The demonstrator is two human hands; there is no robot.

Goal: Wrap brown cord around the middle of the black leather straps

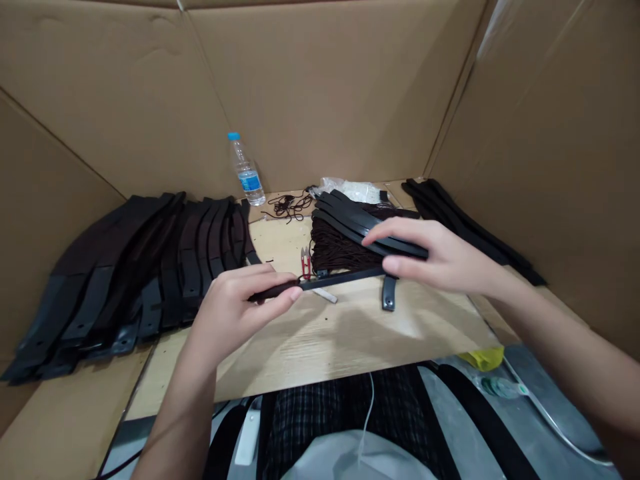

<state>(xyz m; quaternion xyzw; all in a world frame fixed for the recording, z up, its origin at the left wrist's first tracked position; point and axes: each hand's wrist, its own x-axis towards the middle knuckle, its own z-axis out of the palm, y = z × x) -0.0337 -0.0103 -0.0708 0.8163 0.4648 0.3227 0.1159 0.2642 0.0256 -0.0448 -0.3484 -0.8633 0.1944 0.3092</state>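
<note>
The left hand (pixel 239 305) pinches one end of a strap (pixel 345 277) just above the surface (pixel 325 343); the right hand (pixel 443 259), fingers together, clamps the other end; behind lie snips (pixel 305 261), cord (pixel 340 250), a bottle (pixel 246 172).

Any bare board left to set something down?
Yes: the near strip of the wooden board, between the held strap and the board's front edge. Smaller patch between left strap pile and cord bundle. Back and both sides crowded.

bottle label (pixel 249 180) blurred, no readable text
</note>
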